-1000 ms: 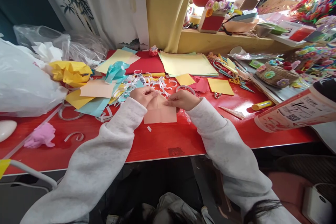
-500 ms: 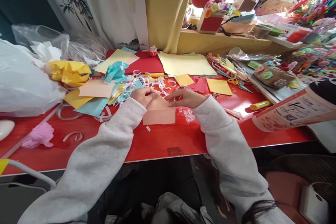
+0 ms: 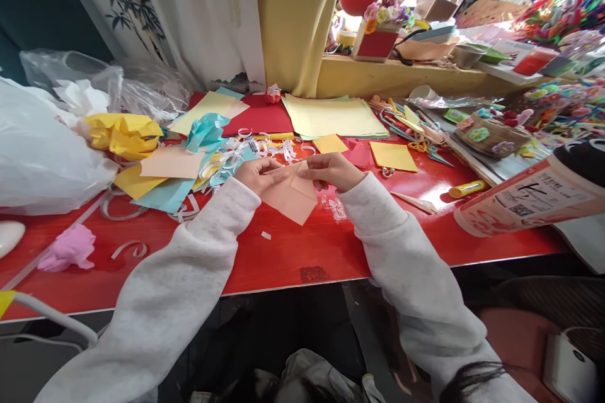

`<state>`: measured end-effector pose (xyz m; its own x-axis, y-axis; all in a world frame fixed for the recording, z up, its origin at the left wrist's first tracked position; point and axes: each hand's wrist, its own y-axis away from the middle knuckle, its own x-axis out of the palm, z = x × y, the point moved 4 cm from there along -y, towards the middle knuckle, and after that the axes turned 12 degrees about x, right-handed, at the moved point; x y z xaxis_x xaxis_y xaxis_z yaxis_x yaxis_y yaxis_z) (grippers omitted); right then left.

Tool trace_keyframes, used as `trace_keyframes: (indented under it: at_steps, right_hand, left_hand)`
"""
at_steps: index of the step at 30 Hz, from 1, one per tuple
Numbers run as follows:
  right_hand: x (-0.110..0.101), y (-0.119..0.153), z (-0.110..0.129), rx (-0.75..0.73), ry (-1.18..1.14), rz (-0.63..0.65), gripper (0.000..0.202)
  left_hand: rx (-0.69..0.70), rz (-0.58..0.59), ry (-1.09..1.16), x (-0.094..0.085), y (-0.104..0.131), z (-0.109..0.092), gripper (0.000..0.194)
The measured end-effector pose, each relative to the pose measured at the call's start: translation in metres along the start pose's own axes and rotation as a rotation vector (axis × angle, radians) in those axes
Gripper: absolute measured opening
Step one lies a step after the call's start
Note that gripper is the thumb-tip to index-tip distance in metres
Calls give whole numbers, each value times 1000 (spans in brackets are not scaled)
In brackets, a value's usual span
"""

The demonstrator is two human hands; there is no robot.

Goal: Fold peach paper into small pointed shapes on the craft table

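A folded peach paper [image 3: 295, 198] is held between my two hands above the red table [image 3: 283, 264]. My left hand [image 3: 261, 176] grips its left part, fingers closed on it. My right hand [image 3: 331, 171] pinches the paper's upper right edge between thumb and fingers. The lower corner of the paper points toward the table's front edge. A small white scrap [image 3: 266, 235] lies just below it. Curled white paper strips [image 3: 246, 151] are heaped behind my left hand.
Yellow sheets [image 3: 335, 116] are stacked at the back. A large cup [image 3: 529, 192] leans in at the right, near a yellow glue stick [image 3: 467, 189]. Scissors [image 3: 425, 146] lie back right. On the left are a plastic bag [image 3: 47, 145] and crumpled pink paper [image 3: 70, 248].
The peach paper has turned, so a corner now points toward the front edge. My right hand has moved slightly left and closed on the paper's edge.
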<state>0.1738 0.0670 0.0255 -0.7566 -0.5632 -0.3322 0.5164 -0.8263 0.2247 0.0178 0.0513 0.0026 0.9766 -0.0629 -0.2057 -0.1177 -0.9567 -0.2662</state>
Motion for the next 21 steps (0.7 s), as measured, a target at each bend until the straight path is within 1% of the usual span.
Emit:
trace_keyframes:
  at_steps: [2, 3, 5, 7, 8, 10, 12, 14, 17, 21]
  right_hand:
    - [1, -1, 0, 5, -64, -8, 17]
    - [0, -2, -1, 3, -101, -30, 17]
    - [-2, -4, -2, -16, -200, -96, 18]
    - [-5, -5, -4, -37, -312, -144, 18]
    - [-5, -5, -4, -47, -356, -156, 17]
    - [-4, -5, -4, -61, -397, -144, 17]
    - [-2, -4, -2, -75, -379, -110, 17]
    - [-1, -3, 0, -82, -341, -83, 17]
    - [-2, -1, 1, -77, -317, -81, 25]
    - [-3, -1, -2, -47, -308, -78, 34]
  left_hand:
    - [-11, -38, 37, -1, 0, -3, 33]
    - [-13, -80, 77, -2, 0, -5, 34]
    - [-8, -184, 221, -5, -1, -8, 37]
    - [-3, -249, 390, -7, -2, -12, 44]
    - [-9, -255, 446, -6, -2, -13, 46]
    - [-38, -248, 477, -4, -1, -13, 46]
    - [-54, -247, 439, -3, 0, -10, 42]
    - [-40, -251, 398, -3, 0, -8, 41]
    - [-23, -222, 402, -3, -1, -7, 41]
    - [-34, -166, 408, -1, 2, -11, 39]
